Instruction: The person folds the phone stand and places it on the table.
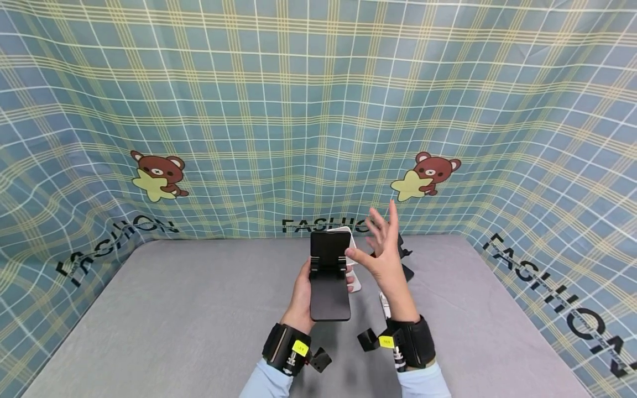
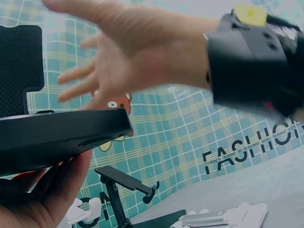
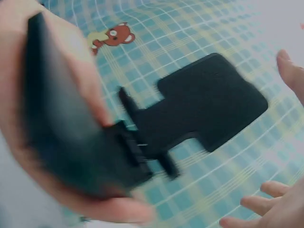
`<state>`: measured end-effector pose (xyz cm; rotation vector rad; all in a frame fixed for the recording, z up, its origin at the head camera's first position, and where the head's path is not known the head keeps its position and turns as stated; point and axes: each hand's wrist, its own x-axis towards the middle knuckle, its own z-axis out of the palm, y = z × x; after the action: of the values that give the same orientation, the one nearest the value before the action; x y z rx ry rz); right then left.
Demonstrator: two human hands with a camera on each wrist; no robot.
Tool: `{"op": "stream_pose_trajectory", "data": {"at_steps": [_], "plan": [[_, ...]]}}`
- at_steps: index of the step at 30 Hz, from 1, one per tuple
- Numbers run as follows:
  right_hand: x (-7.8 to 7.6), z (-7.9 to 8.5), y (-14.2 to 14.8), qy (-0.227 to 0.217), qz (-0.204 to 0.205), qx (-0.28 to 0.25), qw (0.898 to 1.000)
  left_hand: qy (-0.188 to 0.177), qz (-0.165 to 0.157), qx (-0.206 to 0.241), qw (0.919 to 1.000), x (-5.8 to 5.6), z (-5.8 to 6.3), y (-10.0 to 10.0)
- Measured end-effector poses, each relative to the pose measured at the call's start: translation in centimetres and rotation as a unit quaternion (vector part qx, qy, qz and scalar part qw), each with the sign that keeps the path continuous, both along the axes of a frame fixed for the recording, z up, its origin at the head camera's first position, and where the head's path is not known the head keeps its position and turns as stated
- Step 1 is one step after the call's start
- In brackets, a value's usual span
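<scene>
A black folding phone stand (image 1: 330,298) is held up above the table, its base facing the camera and its back plate unfolded upward. My left hand (image 1: 299,298) grips the base from beneath and behind, with fingertips showing at its right edge. Beside it, my right hand (image 1: 384,264) is raised with fingers spread, the thumb close to the plate's right side; whether it touches cannot be told. In the right wrist view, the plate (image 3: 213,102) with its two hooks stands out from the base, and fingers of the right hand (image 3: 278,209) show apart from it.
Behind the hands, a white stand (image 1: 355,283) is partly hidden. Another black stand (image 2: 124,179) is on the grey table (image 1: 199,309), near white folded pieces (image 2: 232,216). A checked cloth (image 1: 318,110) with bear prints surrounds the table's back and sides.
</scene>
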<state>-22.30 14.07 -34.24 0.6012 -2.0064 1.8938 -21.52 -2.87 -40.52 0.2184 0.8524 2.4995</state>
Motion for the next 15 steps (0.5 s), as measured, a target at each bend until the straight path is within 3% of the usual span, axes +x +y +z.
{"op": "stream_pose_trajectory", "data": {"at_steps": [2,4,9,15], "plan": [[0.0,1.3,0.1,0.023,-0.016,0.065,0.998,-0.002,-0.004,-0.001,1.0,0.0,0.0,0.0],[-0.1,2.8,-0.1,0.048,-0.026,0.147,0.988,-0.003,-0.011,-0.004,0.9999,0.0,0.0,0.1],[-0.5,5.7,-1.2,0.108,-0.003,0.33,0.938,0.0,-0.013,-0.011,0.9999,0.1,0.0,0.5],[-0.6,6.4,-2.4,0.101,0.06,0.453,0.884,0.008,0.006,-0.021,0.9997,0.1,0.0,0.5]]}}
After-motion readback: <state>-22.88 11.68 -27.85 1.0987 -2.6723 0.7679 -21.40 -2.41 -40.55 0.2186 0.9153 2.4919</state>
